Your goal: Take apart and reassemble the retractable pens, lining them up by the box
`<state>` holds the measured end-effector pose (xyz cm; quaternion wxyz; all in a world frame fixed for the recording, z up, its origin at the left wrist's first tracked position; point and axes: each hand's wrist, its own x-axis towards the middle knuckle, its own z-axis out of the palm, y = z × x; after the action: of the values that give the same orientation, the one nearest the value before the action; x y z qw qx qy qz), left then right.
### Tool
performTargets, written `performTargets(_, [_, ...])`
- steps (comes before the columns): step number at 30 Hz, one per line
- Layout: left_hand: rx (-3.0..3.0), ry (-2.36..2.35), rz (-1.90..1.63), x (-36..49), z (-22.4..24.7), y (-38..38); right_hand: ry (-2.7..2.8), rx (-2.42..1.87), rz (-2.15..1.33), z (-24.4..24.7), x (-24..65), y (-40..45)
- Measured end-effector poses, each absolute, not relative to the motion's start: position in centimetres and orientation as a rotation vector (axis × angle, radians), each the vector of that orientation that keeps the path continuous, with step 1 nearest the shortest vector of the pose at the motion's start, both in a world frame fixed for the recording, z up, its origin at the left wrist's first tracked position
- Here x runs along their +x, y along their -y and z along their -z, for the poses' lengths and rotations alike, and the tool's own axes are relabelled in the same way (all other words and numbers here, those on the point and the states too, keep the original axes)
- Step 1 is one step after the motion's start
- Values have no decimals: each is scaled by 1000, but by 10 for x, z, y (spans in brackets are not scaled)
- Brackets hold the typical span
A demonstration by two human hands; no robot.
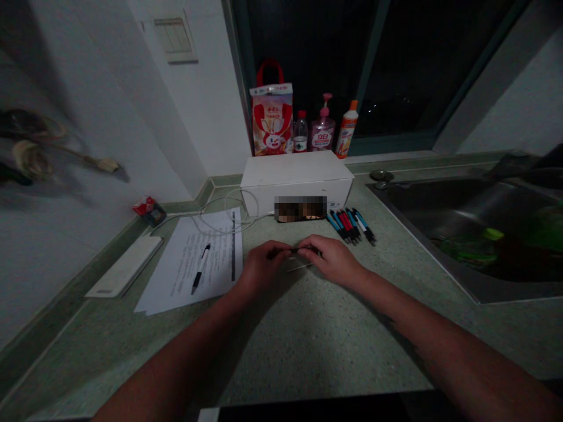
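My left hand (260, 266) and my right hand (335, 259) meet above the counter, fingertips pinched on a small dark piece (294, 251), perhaps part of a pen. Most of that piece is hidden by the fingers. Just below them a thin pale stick (299, 267), which looks like a pen refill, lies on the counter. Behind my right hand is a row of several pens (349, 225) with blue, red, white and black barrels. A white and black pen (201, 269) rests on printed sheets (176, 281) to the left of my left hand.
A white box (299, 170) stands at the back, with a phone (303, 210) leaning on it and a white cable (226, 231) running left. A white power strip-like block (125, 269) lies far left. Bottles (323, 132) line the sill; a sink (440, 199) is right.
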<state>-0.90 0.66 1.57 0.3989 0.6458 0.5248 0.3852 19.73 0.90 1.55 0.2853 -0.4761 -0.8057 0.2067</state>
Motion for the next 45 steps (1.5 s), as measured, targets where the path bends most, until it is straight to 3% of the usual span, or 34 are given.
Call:
performTargets(12, [1684, -1393, -866, -11, -15, -8, 2278, -1350, -529, -17, 196, -10])
performTargets(23, [2402, -1028, -546, -8, -6, 1, 2469, -1381, -433, -15, 201, -10])
performTargets(31, [2345, -1543, -551, -19, -10, -16, 2542, -1398, -386, -11, 200, -11])
performTargets(45, [2375, -1525, -351, -20, -16, -14, 2512, -1473, -336, -10, 200, -12])
